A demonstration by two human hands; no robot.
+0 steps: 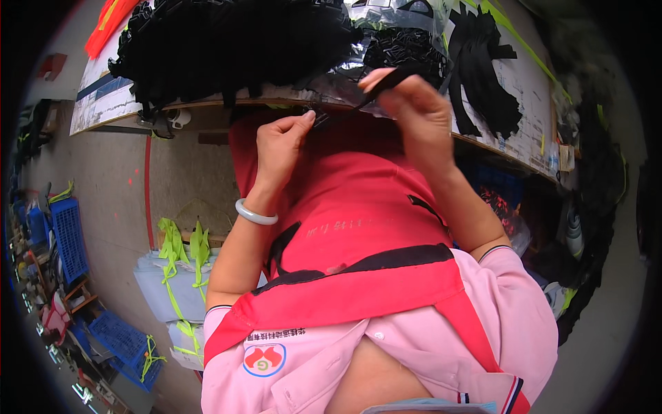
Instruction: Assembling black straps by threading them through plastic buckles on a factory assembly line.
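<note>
In front of the table edge, my left hand (278, 146) pinches a small black buckle (321, 119) between thumb and fingertips. A black webbing strap (396, 77) runs from the buckle up to my right hand (422, 114), whose fingers are closed around it. The right hand is slightly blurred and sits higher than the left. Whether the strap is threaded through the buckle is too dark to tell. Just beyond my hands, a large heap of black straps (227, 52) covers the table, next to a clear plastic bag (407, 45) of small black buckles.
More flat black straps (479, 72) lie on the right part of the white-topped table (534, 103). Orange fabric (107, 27) hangs at its far left. Grey bundles (155, 279) tied with lime-green ribbon stand on the floor to my left, near blue plastic crates (69, 238).
</note>
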